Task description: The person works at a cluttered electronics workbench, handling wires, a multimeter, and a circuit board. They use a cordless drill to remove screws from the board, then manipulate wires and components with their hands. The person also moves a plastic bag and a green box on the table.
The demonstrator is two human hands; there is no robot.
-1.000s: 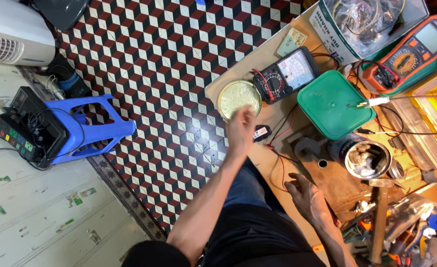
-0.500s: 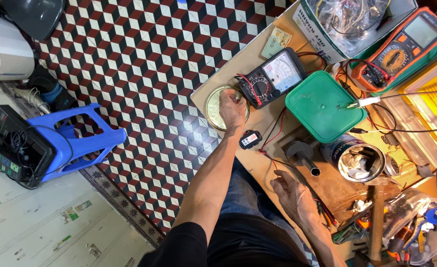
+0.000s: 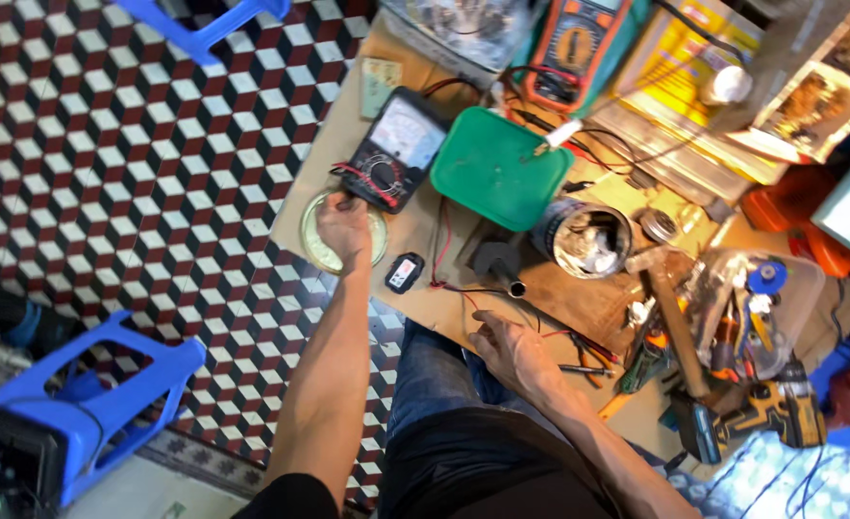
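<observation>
On the workbench's left edge, the left hand [image 3: 344, 229] is stretched way out, arm nearly straight, fingers curled down on a round dish [image 3: 327, 234] that sits just near of the black meter [image 3: 393, 150]. Looks like it's gripping the rim, but the hand covers most of the dish so I can't tell for sure. The right hand [image 3: 508, 351] rests loosely open, palm down, on the near edge by a red wire [image 3: 441, 252]. What shows of the dish is pale, greenish and shallow, partly hanging past the bench edge.
</observation>
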